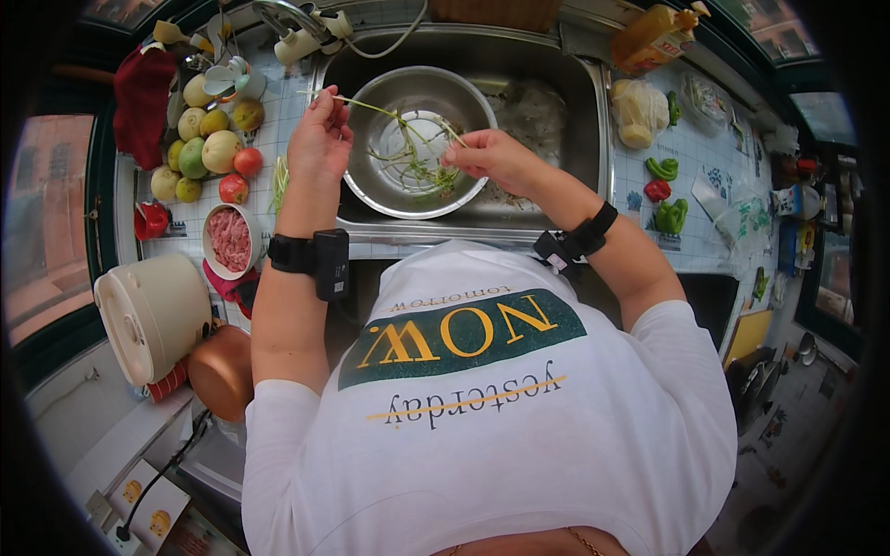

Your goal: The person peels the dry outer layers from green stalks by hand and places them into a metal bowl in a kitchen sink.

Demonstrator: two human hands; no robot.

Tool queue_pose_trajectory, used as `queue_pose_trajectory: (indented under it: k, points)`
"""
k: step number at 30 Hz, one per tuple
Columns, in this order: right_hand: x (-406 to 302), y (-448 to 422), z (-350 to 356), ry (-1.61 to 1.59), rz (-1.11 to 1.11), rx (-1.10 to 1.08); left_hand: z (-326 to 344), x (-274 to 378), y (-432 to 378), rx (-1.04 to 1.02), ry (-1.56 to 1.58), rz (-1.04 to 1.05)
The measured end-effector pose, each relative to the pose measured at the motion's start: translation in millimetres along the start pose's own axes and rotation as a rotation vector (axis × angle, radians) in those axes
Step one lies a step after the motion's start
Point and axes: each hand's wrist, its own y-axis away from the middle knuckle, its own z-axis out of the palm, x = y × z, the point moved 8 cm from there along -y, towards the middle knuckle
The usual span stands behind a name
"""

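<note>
A large metal basin point(361, 184) sits in the stainless steel sink point(587, 139), with thin green stems point(421, 170) lying in it. Over the basin's left edge, my left hand point(321, 128) pinches the pale end of a long green stem point(379, 109), which slants down to the right over the basin. My right hand point(490, 156) is above the right rim and pinches a short pale stalk point(453, 132) between thumb and fingers. More green stems point(280, 182) lie on the tiled counter, partly hidden behind my left forearm.
Left of the sink are melons and other round fruit point(193, 158), a white bowl point(257, 240) of raw minced meat and a cream appliance point(156, 313). A faucet point(295, 21) rises behind. Peppers point(671, 217), a bag of potatoes point(636, 111) and a yellow bottle point(650, 42) stand or lie at right.
</note>
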Motion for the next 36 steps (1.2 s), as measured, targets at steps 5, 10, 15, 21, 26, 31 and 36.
queue_pose_trajectory:
  k: [5,10,15,21,26,31,36]
  points:
    - [9.9,0.2,-11.8,0.030,0.026,0.014,-29.5,44.3,-4.7,0.012,-0.197,0.139]
    - [19.0,0.9,-24.6,-0.012,0.042,0.096,-75.8,95.4,-19.9,0.007,-0.946,0.295]
    - [23.1,-2.3,-23.8,0.016,0.080,0.105,-117.5,81.2,-29.4,0.310,-1.856,0.350]
    - [17.1,-1.9,-24.2,0.039,0.074,0.102,-172.5,54.0,-38.8,0.493,-1.956,0.130]
    - [19.4,-2.2,-27.1,0.031,0.077,0.097,-162.5,56.2,-27.4,0.505,-1.965,0.206]
    - [24.2,-8.1,-16.8,-0.226,0.096,0.054,-112.7,58.8,-25.3,0.359,-1.772,0.386]
    - [12.8,-10.8,6.9,-0.363,0.117,-0.127,2.0,-9.0,0.3,-0.283,-0.931,0.097]
